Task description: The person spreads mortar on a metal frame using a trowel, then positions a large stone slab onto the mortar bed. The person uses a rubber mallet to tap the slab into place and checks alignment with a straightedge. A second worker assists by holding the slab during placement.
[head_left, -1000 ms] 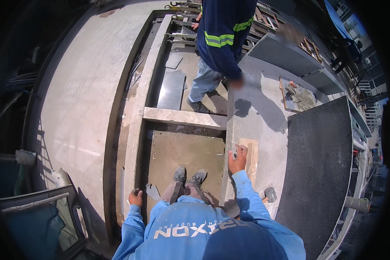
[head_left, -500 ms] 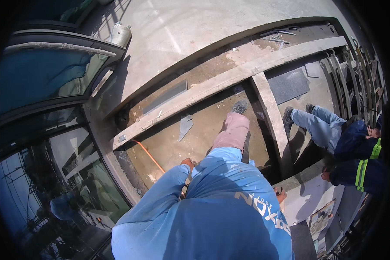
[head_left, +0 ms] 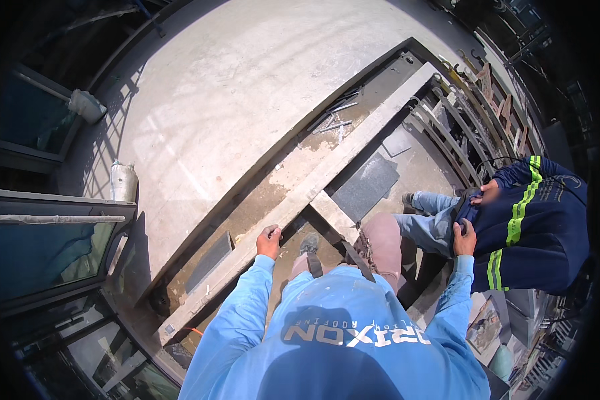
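Observation:
My left hand (head_left: 269, 241) is raised at the side of a long concrete beam (head_left: 299, 195), with its fingers curled in. Nothing shows in that hand. My right hand (head_left: 465, 237) is held up beside a co-worker's dark blue garment or cap (head_left: 469, 208). Its thumb and fingers are apart, and whether it touches the co-worker cannot be made out. The co-worker (head_left: 540, 217) wears a navy jacket with yellow reflective stripes. One hand of theirs (head_left: 488, 191) is near the blue item. My legs straddle a short concrete cross beam (head_left: 335, 217), one shoe (head_left: 309, 243) in the recess.
Grey slabs (head_left: 365, 185) lie in the recess ahead, with loose metal strips (head_left: 337, 120) beyond the beam. Bent metal frames (head_left: 460, 127) lean at the right. White sacks (head_left: 123, 181) and glass panels (head_left: 47, 257) stand at the left. A concrete floor (head_left: 233, 73) spreads beyond.
My view has swung right. My body is more upright, both hands have come up, and the right has left the ledge. One leg has shifted across the cross beam, and the co-worker appears nearer.

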### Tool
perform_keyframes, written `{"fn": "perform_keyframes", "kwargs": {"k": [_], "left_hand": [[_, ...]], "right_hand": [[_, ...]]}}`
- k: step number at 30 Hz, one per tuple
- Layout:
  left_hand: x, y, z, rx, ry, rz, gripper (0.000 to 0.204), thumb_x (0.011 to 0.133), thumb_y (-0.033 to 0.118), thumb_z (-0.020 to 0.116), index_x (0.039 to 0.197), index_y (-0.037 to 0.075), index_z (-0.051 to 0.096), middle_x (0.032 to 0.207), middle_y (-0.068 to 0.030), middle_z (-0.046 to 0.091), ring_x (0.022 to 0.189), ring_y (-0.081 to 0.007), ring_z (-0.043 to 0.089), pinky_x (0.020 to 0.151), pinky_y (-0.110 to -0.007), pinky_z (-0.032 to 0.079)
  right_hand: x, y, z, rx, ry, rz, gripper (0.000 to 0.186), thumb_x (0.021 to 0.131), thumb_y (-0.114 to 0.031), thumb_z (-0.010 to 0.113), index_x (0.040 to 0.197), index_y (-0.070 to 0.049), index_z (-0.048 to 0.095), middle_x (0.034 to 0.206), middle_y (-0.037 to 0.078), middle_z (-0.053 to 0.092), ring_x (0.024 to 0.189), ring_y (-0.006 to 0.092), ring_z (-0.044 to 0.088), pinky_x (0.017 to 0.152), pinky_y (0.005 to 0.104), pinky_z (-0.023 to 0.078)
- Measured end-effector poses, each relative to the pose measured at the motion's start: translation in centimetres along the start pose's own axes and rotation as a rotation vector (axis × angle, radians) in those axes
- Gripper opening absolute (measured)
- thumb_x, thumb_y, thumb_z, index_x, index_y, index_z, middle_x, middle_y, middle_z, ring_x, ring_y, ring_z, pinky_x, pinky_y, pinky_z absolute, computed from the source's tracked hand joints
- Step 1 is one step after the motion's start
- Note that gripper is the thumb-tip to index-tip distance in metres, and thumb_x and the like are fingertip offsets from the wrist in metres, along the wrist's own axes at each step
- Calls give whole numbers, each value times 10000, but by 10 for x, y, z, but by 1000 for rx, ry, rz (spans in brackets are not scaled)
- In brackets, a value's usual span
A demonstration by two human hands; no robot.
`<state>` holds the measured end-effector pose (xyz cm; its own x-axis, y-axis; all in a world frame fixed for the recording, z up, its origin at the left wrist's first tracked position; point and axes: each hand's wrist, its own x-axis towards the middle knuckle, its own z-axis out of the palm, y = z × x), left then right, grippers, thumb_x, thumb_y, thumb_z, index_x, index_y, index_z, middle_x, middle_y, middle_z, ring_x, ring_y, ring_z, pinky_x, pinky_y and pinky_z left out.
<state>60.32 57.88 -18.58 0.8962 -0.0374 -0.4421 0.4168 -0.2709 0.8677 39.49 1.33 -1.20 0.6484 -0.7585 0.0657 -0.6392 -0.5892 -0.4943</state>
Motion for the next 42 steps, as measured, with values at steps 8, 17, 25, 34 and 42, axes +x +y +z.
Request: {"fn": "perform_keyframes", "kwargs": {"k": [8,17,25,34,42], "left_hand": [[56,-72,31,614,-165,-299,289,862,302,713,911,19,746,800,-133,731,759,-227,702,734,-364,543],[175,35,130,854,-31,-523,428,826,374,734,1057,13,744,984,-197,741,947,-300,731,875,-382,549],[277,229,262,606,90,-123,195,906,163,674,924,-30,695,755,-103,697,623,-192,684,574,-331,567],[352,248,345,932,-36,-470,381,803,369,757,933,11,749,855,-181,740,802,-310,727,779,-406,549],[858,457,335,944,140,-195,417,806,331,754,1041,-13,726,971,-209,736,910,-319,715,847,-396,558]], "right_hand": [[90,74,95,101,19,217,395,835,-294,721,1085,9,677,958,228,702,901,355,694,818,424,528],[205,155,257,77,-615,519,572,790,-401,762,1157,29,676,1107,252,694,1057,383,670,957,423,512],[571,142,278,450,-175,654,418,842,-297,747,1096,28,683,1040,214,721,1015,343,690,912,413,524],[892,-160,243,421,-354,-114,438,877,-344,691,1140,5,655,925,203,688,874,371,673,798,451,523],[1240,-409,306,364,-602,-587,405,931,-315,668,1222,-35,631,946,158,656,796,272,633,734,400,517]]}}
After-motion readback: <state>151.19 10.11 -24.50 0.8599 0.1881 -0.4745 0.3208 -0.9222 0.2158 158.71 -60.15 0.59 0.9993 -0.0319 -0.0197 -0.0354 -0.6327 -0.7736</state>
